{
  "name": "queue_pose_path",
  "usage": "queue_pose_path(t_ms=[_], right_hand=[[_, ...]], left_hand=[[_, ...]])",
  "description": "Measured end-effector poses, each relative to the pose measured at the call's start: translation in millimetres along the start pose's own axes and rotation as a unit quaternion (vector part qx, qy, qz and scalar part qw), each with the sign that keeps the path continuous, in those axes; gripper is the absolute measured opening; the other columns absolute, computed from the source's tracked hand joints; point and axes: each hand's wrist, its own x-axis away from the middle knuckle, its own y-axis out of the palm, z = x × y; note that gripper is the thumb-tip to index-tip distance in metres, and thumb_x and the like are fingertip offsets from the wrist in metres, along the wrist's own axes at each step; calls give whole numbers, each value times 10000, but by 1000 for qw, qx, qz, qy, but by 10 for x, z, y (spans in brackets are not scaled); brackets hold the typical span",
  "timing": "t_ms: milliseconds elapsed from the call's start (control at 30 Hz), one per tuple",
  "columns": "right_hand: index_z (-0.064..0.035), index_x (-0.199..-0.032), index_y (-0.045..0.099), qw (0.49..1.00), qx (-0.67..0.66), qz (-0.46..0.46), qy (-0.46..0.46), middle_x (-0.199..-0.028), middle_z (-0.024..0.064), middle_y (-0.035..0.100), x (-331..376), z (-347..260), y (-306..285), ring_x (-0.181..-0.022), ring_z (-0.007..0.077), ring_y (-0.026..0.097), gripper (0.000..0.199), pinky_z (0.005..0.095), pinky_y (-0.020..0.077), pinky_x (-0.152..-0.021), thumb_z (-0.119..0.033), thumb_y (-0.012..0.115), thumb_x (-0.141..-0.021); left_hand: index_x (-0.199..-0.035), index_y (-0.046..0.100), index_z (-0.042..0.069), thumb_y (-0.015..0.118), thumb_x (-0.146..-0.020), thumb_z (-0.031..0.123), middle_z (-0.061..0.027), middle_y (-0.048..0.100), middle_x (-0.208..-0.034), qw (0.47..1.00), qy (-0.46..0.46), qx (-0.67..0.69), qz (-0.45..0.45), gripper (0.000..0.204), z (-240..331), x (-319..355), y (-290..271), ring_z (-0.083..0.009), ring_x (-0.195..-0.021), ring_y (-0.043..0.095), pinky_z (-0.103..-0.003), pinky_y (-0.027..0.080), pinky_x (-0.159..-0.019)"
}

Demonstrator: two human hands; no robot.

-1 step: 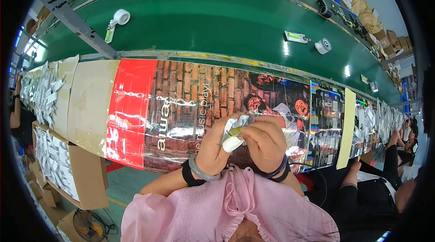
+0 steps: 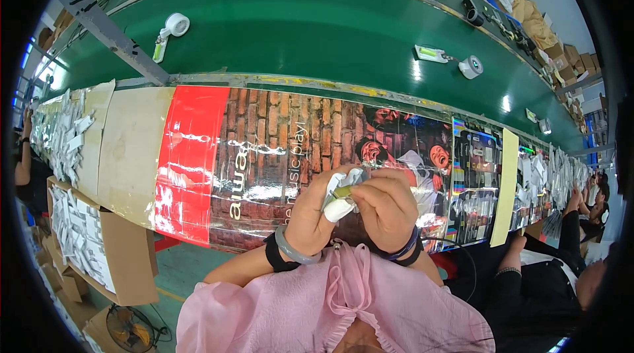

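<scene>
In the head view, our left hand point(image 2: 310, 211) and right hand point(image 2: 388, 206) meet just above the near edge of the surface point(image 2: 132, 148), which is covered with a glossy printed sheet. Both grips are closed on one small white part point(image 2: 342, 202) with a greenish piece on top, our fingertips crowding round it. Beyond, the green belt point(image 2: 317, 36) carries a small white fan point(image 2: 173, 25). We judge the part could slip from such a tight pinch and drop to the floor, or onto the belt.
</scene>
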Motion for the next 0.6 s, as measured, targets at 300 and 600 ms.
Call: queue_pose_path(t_ms=[300, 600], right_hand=[[-50, -909, 661, 1000, 10, 7, -7, -834, 76, 619, 18, -6, 45, -769, 281, 580, 221, 383, 482, -754, 21, 719, -707], [-60, -923, 669, 999, 24, -20, -21, -834, 41, 627, -26, 32, 54, -757, 229, 592, 236, 374, 469, -786, -30, 718, -694]], left_hand=[[-1235, 528, -19, 564, -898, 114, -177, 622, -1144, 1000, 14, 2, 18, 364, -46, 7, -48, -279, -1058, 610, -340, 458, -903], [-1241, 530, 0, 495, -967, 179, -23, 603, -796, 990, -51, 132, -6, 329, -72, -28, -92, -51, -561, 512, -199, 425, -496]])
